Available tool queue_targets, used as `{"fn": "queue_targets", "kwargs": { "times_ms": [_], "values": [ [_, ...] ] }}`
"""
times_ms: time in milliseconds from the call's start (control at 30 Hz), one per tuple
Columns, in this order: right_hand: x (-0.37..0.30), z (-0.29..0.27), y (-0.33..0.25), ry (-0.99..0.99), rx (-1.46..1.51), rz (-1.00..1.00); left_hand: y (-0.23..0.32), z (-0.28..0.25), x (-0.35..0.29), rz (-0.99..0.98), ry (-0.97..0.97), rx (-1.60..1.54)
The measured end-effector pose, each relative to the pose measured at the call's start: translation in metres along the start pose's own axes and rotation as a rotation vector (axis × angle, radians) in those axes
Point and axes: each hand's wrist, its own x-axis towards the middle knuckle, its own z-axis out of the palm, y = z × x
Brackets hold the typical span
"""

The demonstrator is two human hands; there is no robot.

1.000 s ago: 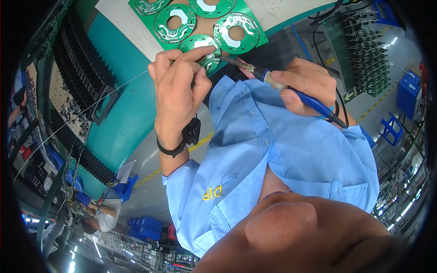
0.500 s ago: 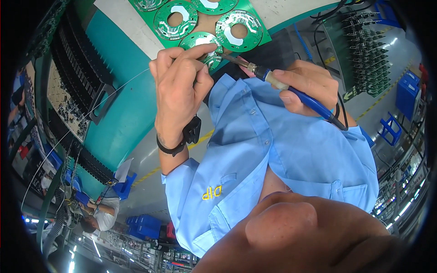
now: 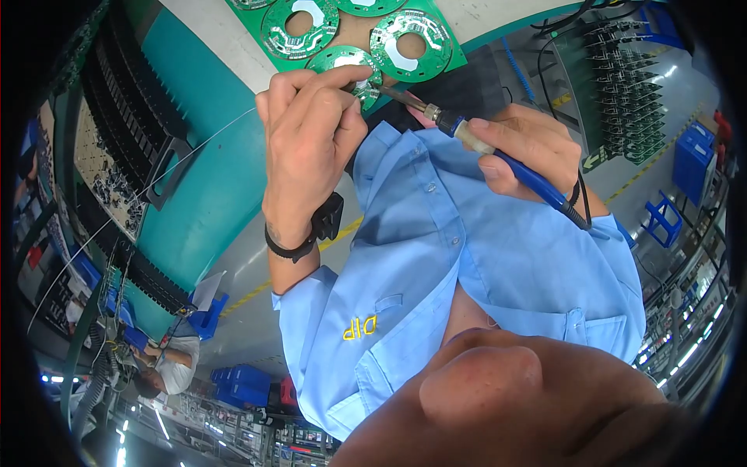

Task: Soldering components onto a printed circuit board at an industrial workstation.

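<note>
A green panel of round, ring-shaped circuit boards point(image 3: 410, 48) lies at the top of the view. My left hand point(image 3: 311, 148) is closed over the nearest ring board point(image 3: 334, 57), forefinger stretched across it. A thin solder wire point(image 3: 222, 131) runs from this hand off to the lower left; its end is hidden by the fingers. Held like a pen, a blue-handled soldering iron point(image 3: 535, 179) sits in my right hand point(image 3: 533, 144). Its metal tip reaches the same ring board beside my left fingertips; exact contact is too small to make out.
A black slotted rack point(image 3: 144, 86) and a tray of small metal-legged parts point(image 3: 117, 183) stand at the left on a teal surface point(image 3: 206, 187). At the right, many green boards stand upright in rows point(image 3: 634, 101). A blue stool point(image 3: 663, 220) is beyond. Another person point(image 3: 175, 366) works at lower left.
Both hands and the iron keep almost the same pose at the ring board. The view has shifted slightly.
</note>
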Motion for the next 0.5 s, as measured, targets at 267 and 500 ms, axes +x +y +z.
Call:
{"fn": "queue_targets", "kwargs": {
  "times_ms": [267,500],
  "values": [
    [0.0015,-0.0016,-0.0025,-0.024,-0.013,-0.012,0.0009,0.0006,-0.001,-0.008,0.006,-0.006],
    [-0.0012,-0.0021,-0.0017,-0.045,-0.016,-0.041,0.0002,0.0024,-0.0009,-0.004,0.008,-0.002]
  ]
}}
